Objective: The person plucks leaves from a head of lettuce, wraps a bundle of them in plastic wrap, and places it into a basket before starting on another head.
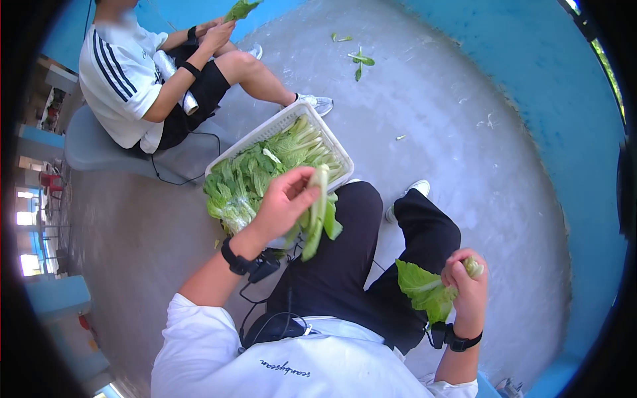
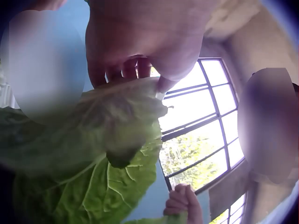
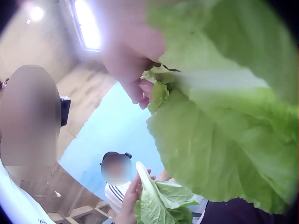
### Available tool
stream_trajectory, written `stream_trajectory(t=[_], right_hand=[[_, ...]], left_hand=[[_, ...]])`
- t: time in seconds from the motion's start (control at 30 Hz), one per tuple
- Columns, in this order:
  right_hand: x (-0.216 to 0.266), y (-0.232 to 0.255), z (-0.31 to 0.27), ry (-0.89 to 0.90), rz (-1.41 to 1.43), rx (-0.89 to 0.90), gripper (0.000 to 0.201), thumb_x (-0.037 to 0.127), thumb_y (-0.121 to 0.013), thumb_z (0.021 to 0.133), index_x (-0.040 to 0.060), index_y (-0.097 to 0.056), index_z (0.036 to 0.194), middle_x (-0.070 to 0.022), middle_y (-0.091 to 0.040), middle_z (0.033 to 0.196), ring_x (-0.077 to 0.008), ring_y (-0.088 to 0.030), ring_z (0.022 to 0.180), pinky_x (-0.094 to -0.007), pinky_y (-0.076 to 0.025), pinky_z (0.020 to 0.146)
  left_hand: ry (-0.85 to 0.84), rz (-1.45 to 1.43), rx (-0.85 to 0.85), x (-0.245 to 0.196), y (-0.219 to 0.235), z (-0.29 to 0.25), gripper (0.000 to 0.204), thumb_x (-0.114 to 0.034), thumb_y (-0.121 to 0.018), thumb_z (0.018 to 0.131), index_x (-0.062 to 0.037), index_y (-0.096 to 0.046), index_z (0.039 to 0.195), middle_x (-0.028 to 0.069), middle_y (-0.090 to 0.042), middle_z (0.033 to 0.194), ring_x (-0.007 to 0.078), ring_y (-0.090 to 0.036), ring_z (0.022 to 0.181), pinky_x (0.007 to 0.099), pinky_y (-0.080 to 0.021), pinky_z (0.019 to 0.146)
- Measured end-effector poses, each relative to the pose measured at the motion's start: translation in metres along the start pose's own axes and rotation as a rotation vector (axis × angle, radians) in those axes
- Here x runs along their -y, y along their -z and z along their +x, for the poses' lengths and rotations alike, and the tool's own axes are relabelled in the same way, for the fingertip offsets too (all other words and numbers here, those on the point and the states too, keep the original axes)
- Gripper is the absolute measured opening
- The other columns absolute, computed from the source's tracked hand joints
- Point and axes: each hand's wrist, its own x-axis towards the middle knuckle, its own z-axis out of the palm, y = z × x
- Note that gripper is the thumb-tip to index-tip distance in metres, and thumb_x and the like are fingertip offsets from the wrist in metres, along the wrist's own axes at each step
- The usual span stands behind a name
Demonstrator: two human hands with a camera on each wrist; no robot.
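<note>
the grey floor (image 1: 464,152) lies wide open ahead and to the right, with only a few leaf scraps (image 1: 361,61) scattered far out, and the blue wall (image 1: 531,53) curves round its far edge. to the left it is tighter: the white basket (image 1: 265,129) sits right beside the person's left knee, and a second person (image 1: 133,73) sits on a chair just beyond it. the left hand (image 1: 282,202) is raised over the basket's near edge, fingers (image 2: 131,67) curled round a bunch of greens (image 1: 317,215) that hangs stalk-up, leaves down. the right hand (image 1: 464,282) is low by the right knee, fist closed on a loose leaf (image 1: 424,288) by its pale stalk. the basket is heaped with more leafy greens (image 1: 252,179).
</note>
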Motion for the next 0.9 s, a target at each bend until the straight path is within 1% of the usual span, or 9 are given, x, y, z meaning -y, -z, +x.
stream_trajectory(t=[0.13,0.23,0.33,0.43,0.53,0.57,0.67,0.77,0.9], right_hand=[[0.011,-0.019,-0.006,0.034,-0.231,0.023,0.004,0.001,-0.069,0.089,0.0008,-0.065,0.092,0.0018,-0.059,0.073,-0.0044,-0.053,0.065,-0.0216,-0.04,0.057],[0.02,-0.046,-0.009,0.186,-0.348,0.079,0.009,0.005,-0.074,0.088,0.0024,-0.068,0.094,0.0046,-0.059,0.073,-0.0017,-0.051,0.064,-0.0197,-0.038,0.057],[0.03,-0.059,-0.014,0.12,-0.356,0.16,0.017,0.009,-0.079,0.086,0.0035,-0.07,0.1,0.0047,-0.06,0.076,-0.0017,-0.051,0.066,-0.0205,-0.039,0.058],[0.03,-0.068,-0.019,0.069,-0.313,0.159,0.019,0.01,-0.081,0.085,0.0022,-0.072,0.099,0.0029,-0.061,0.075,-0.0043,-0.051,0.066,-0.0231,-0.042,0.06],[0.013,-0.063,-0.015,0.347,-0.474,0.091,0.018,0.01,-0.081,0.083,0.0003,-0.074,0.096,0.0005,-0.063,0.073,-0.0084,-0.054,0.064,-0.0259,-0.044,0.06],[0.007,-0.063,-0.013,0.452,-0.44,0.056,0.016,0.011,-0.079,0.086,-0.0013,-0.074,0.095,-0.0035,-0.063,0.068,-0.0107,-0.055,0.06,-0.0283,-0.045,0.057],[0.022,-0.066,-0.023,0.303,-0.615,0.017,0.015,0.01,-0.076,0.085,-0.0024,-0.072,0.092,-0.01,-0.064,0.066,-0.0155,-0.06,0.057,-0.0318,-0.046,0.055],[0.013,-0.063,-0.018,0.356,-0.702,-0.029,0.015,0.01,-0.074,0.081,-0.0027,-0.07,0.087,-0.0163,-0.062,0.064,-0.0255,-0.062,0.055,-0.0348,-0.047,0.054],[0.012,-0.058,-0.011,0.293,-0.727,-0.055,0.015,0.011,-0.073,0.077,-0.0017,-0.067,0.082,-0.0188,-0.062,0.066,-0.035,-0.062,0.058,-0.0368,-0.047,0.054]], left_hand=[[0.015,-0.137,0.133,-0.038,-0.054,-0.031,0.03,-0.005,-0.07,0.093,0.0006,-0.058,0.12,0.003,-0.064,0.105,0.0087,-0.062,0.097,0.0267,-0.052,0.087],[0.059,-0.206,0.257,-0.043,-0.082,-0.047,0.032,-0.005,-0.072,0.092,0.0011,-0.058,0.12,0.0029,-0.063,0.107,0.0096,-0.061,0.102,0.0282,-0.051,0.091],[0.076,-0.186,0.306,-0.048,-0.108,-0.058,0.032,-0.005,-0.073,0.092,0.0013,-0.058,0.12,0.003,-0.063,0.107,0.0101,-0.061,0.104,0.0289,-0.051,0.093],[0.027,-0.104,0.319,-0.044,-0.128,-0.065,0.033,-0.003,-0.075,0.09,0.0002,-0.058,0.118,0.0043,-0.064,0.108,0.0104,-0.062,0.105,0.0284,-0.051,0.093],[0.0,-0.042,0.305,-0.041,-0.136,-0.065,0.03,0.0,-0.075,0.089,-0.0002,-0.059,0.114,0.0049,-0.065,0.108,0.0104,-0.063,0.104,0.0273,-0.051,0.094],[-0.013,0.001,0.303,-0.04,-0.135,-0.063,0.028,0.0,-0.074,0.089,0.0,-0.059,0.113,0.0049,-0.066,0.107,0.0103,-0.063,0.104,0.0271,-0.051,0.094],[-0.016,0.14,0.308,-0.033,-0.134,-0.056,0.024,0.001,-0.073,0.088,0.0008,-0.061,0.11,0.0048,-0.068,0.104,0.0101,-0.065,0.101,0.0266,-0.051,0.093],[-0.03,0.25,0.29,-0.033,-0.139,-0.054,0.022,0.0,-0.074,0.087,0.0019,-0.064,0.106,0.0054,-0.07,0.101,0.0097,-0.066,0.096,0.0267,-0.053,0.089],[-0.07,0.391,0.249,-0.038,-0.15,-0.051,0.02,-0.002,-0.075,0.084,0.0032,-0.067,0.102,0.007,-0.072,0.095,0.0096,-0.068,0.087,0.0274,-0.055,0.083]])
